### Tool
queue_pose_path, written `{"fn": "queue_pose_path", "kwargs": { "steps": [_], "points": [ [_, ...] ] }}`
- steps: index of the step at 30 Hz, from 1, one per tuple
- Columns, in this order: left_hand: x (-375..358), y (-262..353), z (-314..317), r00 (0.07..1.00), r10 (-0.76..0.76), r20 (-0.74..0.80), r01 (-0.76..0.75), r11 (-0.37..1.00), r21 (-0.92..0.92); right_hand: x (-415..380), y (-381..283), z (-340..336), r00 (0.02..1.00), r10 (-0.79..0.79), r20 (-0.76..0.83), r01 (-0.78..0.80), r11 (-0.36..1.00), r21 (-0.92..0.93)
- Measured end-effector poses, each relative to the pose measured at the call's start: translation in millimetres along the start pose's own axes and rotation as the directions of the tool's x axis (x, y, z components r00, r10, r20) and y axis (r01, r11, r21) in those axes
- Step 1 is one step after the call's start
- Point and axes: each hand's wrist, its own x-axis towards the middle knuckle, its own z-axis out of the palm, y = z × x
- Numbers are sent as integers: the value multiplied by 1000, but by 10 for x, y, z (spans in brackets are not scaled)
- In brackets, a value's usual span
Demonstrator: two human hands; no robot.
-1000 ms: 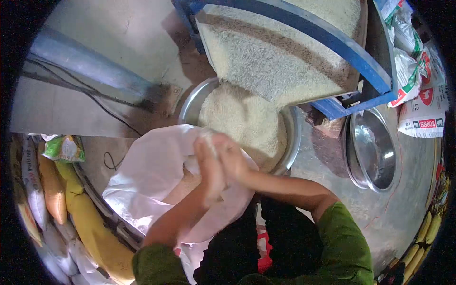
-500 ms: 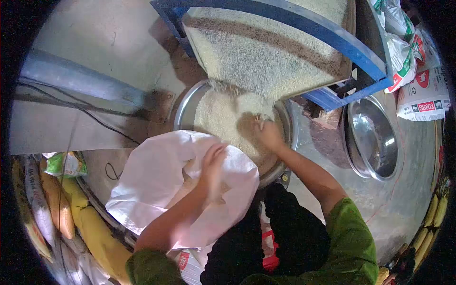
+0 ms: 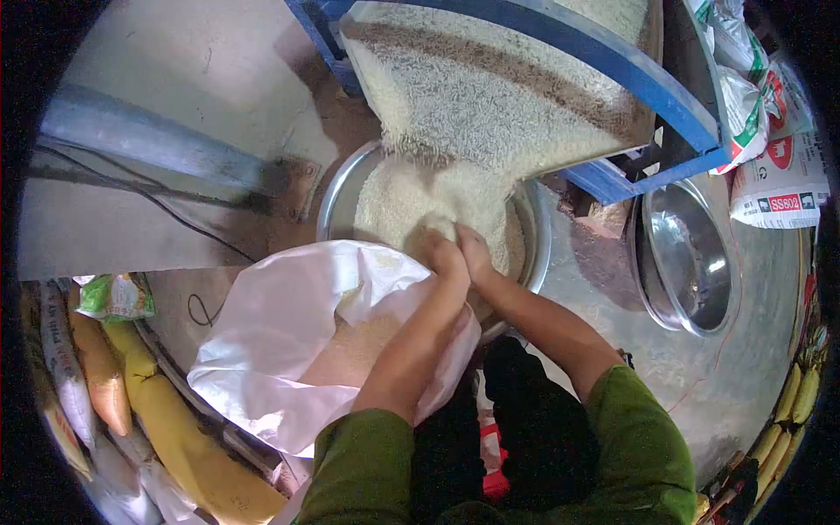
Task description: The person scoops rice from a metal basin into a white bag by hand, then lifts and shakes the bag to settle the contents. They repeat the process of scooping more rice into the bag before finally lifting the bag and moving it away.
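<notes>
Your left hand [image 3: 444,255] and right hand [image 3: 475,249] press together, fingers cupped around a scoop of rice [image 3: 437,229] above the basin [image 3: 337,197].

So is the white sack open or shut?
Open: the sack has its mouth spread wide with rice showing inside, beside the left hand.

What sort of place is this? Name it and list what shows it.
Probably a small rice mill or grain shop. Milled rice slides down a blue-framed chute into a metal basin, both hands scoop it beside an open white sack, and printed filled sacks are stacked nearby.
</notes>
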Motion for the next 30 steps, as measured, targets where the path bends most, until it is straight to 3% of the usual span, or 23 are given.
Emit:
{"fn": "queue_pose_path", "kwargs": {
  "steps": [1, 2, 4, 5, 10, 12, 13, 14, 15, 16, 17, 18, 19, 20, 21, 22, 23, 25, 26, 27, 28, 29, 30],
  "points": [
    [-415, 935, -234, 962, -269, 37, 265, 900, -346, 39, 0, 0, 999, -32, 31, 32, 999, -11],
    [-438, 1071, -279, 962, -269, 37, 265, 901, -344, 42, -62, 30, 999, -30, 31, 31, 999, -9],
    [-452, 1345, -421, 982, -185, -24, 155, 878, -452, -55, -359, 164, 993, -113, -33, 118, 973, 200],
    [-550, 1536, -501, 985, -161, -67, 111, 875, -472, -148, -524, 245, 998, -63, -13, 64, 940, 334],
    [-1059, 2109, -1345, 992, -71, 106, 123, 753, -646, -1019, -1199, 508, 982, -169, 87, 157, 979, 131],
    [-1153, 1861, -1749, 975, -68, 211, 196, 708, -678, -1156, -791, 634, 908, -215, 361, 73, 927, 367],
    [-1228, 1814, -1991, 981, -9, 193, 77, 935, -347, -1257, -689, 656, 907, -216, 360, 71, 924, 375],
    [-1284, 1785, -2220, 979, 55, 197, -65, 997, 45, -1344, -615, 687, 827, -280, 488, 134, 940, 313],
    [-1287, 1686, -2400, 968, -12, 251, 82, 958, -273, -1372, -595, 712, 727, -328, 603, 210, 943, 260],
    [-1265, 1646, -2523, 942, -57, 330, 240, 803, -545, -1347, -650, 684, 731, -338, 592, 211, 938, 274],
    [-1232, 1639, -2624, 940, -54, 337, 238, 811, -534, -1289, -708, 595, 646, -385, 659, 416, 902, 119],
    [-1223, 1694, -2696, 921, -346, 179, 389, 841, -376, -1214, -757, 515, 554, -394, 733, 603, 797, -28],
    [-1241, 1751, -2742, 813, -582, -36, 558, 795, -239, -1065, -622, 490, 575, -523, 629, 671, 741, 4],
    [-1261, 1850, -2724, 812, -582, -32, 560, 794, -236, -922, -738, 390, 596, -496, 632, 529, 834, 155],
    [-1277, 1978, -2673, 879, -471, 74, 477, 861, -175, -814, -821, 298, 707, -509, 490, 542, 836, 86],
    [-1277, 2033, -2636, 916, -354, 186, 380, 916, -130, -605, -777, 162, 793, -381, 474, 468, 880, -76],
    [-1085, 1785, -2671, 879, 112, 463, -167, 983, 80, -455, -797, 76, 823, -464, 327, 533, 829, -166],
    [-874, 2066, -2219, 852, -72, 519, 62, 997, 36, -135, -799, -93, 920, -299, 253, 382, 829, -408],
    [-670, 1863, -2014, 774, 214, 596, -234, 971, -44, -17, -820, -139, 904, -297, 306, 422, 729, -539],
    [-522, 1944, -1672, 850, 17, 527, -41, 999, 33, 98, -835, -180, 890, -284, 356, 454, 606, -653],
    [-260, 1805, -1343, 869, 212, 447, -225, 974, -24, 350, -688, -237, 892, -280, 356, 452, 602, -658],
    [2, 1764, -1062, 856, 345, 385, -414, 904, 110, 707, -401, -310, 761, -398, 512, 648, 426, -632],
    [364, 1597, -792, 875, 384, 295, -446, 876, 181, 966, -214, -357, 588, -467, 661, 801, 219, -557]
  ]
}}
